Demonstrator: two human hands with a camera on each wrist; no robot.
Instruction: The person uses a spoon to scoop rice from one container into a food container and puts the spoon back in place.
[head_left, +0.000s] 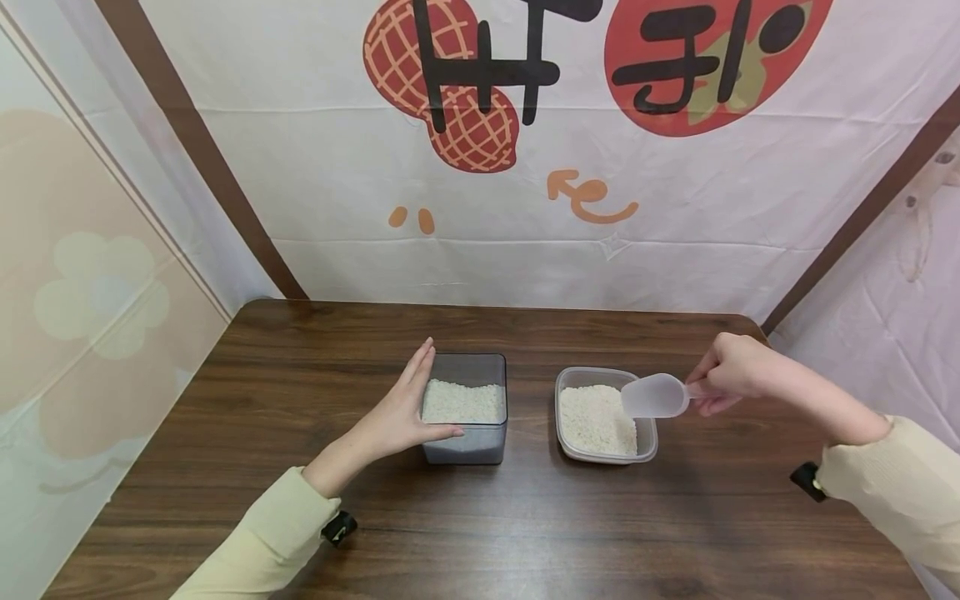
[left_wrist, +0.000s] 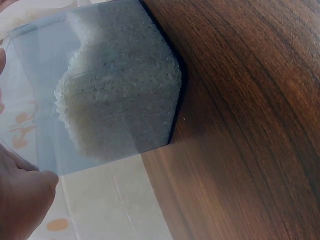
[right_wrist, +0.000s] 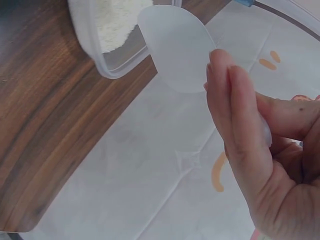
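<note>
A grey see-through square container [head_left: 463, 443] partly filled with white rice [head_left: 462, 402] stands on the table. My left hand [head_left: 397, 417] holds its left side, thumb along the front rim and fingers towards the back corner. The left wrist view shows the rice [left_wrist: 125, 85] through the wall and part of the hand [left_wrist: 25, 197] at the rim. To the right sits a clear plastic tub [head_left: 647, 442], also with rice [head_left: 596, 421]. My right hand [head_left: 731, 375] pinches the handle of a translucent white scoop [head_left: 654, 396], whose bowl hangs over the tub's right rim.
Both containers stand on a dark brown wooden table [head_left: 480, 533], a gap between them. A white printed cloth [head_left: 337, 183] hangs behind the table's back edge. More cloth hangs at the left [head_left: 90, 333] and right [head_left: 892, 292].
</note>
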